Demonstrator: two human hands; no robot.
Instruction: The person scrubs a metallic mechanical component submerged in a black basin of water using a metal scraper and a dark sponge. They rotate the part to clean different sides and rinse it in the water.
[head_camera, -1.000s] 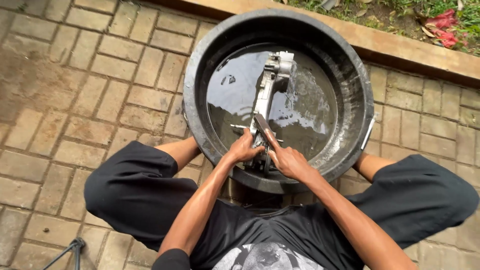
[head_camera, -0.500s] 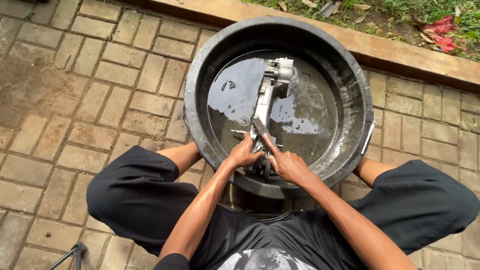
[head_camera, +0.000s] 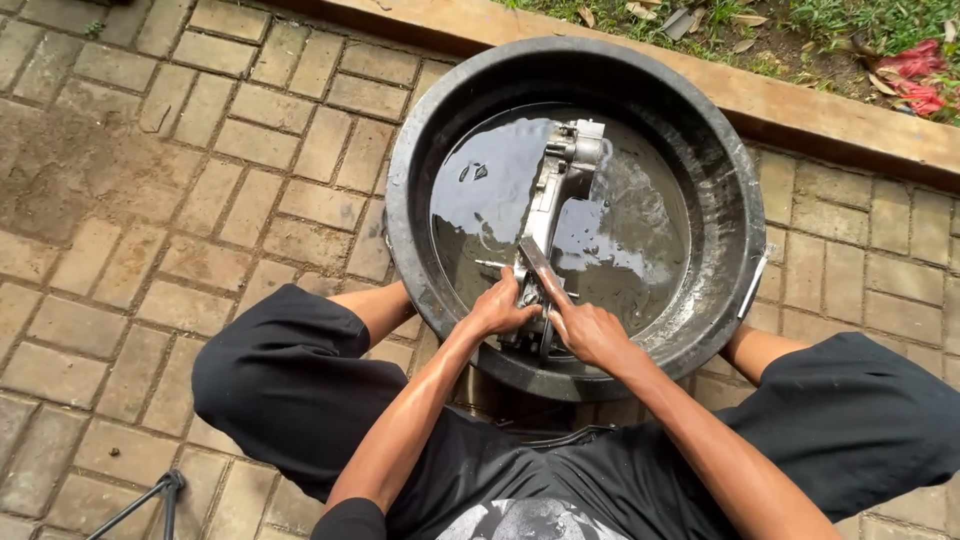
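Hands (head_camera: 545, 320) on metal part (head_camera: 555, 195) in basin (head_camera: 420, 150)

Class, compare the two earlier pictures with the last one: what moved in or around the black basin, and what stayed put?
Very little moved. The left hand and right hand keep their hold at the near end of the grey metal part, the right with a slim dark tool laid along it. The part still lies in the dark liquid of the black basin; only the view shifted slightly.

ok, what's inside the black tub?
The round black plastic tub holds shallow dark liquid and a long grey metal engine part lying in it. Both hands, left and right, cover its near end, so that end is hidden.
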